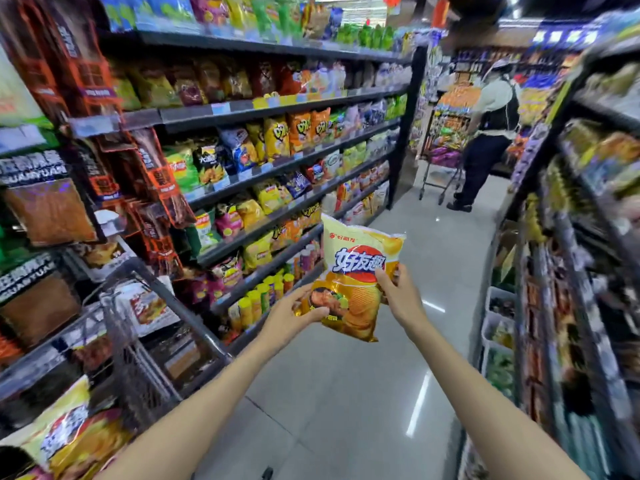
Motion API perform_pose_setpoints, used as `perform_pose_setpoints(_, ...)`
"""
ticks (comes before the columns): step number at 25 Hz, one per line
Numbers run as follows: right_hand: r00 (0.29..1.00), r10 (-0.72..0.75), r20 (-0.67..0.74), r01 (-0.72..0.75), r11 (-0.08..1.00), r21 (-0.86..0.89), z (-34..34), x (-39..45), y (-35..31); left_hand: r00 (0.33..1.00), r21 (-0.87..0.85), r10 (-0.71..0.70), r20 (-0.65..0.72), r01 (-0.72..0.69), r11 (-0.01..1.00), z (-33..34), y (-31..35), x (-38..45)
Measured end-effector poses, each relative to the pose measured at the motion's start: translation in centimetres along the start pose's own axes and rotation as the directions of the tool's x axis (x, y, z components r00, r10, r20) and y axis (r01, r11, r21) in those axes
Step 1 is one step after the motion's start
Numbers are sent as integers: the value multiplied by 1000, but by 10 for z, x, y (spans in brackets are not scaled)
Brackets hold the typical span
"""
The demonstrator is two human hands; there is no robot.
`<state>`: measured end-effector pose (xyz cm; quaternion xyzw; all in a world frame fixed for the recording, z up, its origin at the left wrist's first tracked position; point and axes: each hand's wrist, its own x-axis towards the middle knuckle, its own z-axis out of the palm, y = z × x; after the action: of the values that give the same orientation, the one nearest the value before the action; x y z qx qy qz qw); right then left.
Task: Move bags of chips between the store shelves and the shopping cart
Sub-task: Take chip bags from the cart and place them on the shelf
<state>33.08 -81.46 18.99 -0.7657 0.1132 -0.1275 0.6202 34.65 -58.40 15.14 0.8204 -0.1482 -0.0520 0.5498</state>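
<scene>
The yellow chip bag (356, 271) is up in the air over the aisle floor, to the right of the shopping cart (152, 341) and apart from it. The left hand (294, 317) pinches the bag's bottom corner with curled fingers. The right hand (398, 292) grips the bag's right edge.

The bag is puffy and slippery, so it could slide out and fall on the floor. A hard squeeze could crush the chips. The shelves (277, 168) past the cart are packed, so a push there could knock other bags down.
</scene>
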Motion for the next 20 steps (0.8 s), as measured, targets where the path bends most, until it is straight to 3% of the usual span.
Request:
perform_pose_setpoints(5,1000,12,10,-12,999,31,-19,101,0,1000,14,12,-2,-12,1000,19,1,105)
perform_pose_setpoints(13,991,-102,82,97,993,64,-9,313,-40,995,32,46,-88,-43,999,7,26,312)
perform_pose_setpoints(20,978,-134,163,132,991,21,7,460,-21,989,82,26,-145,-14,997,6,2,439)
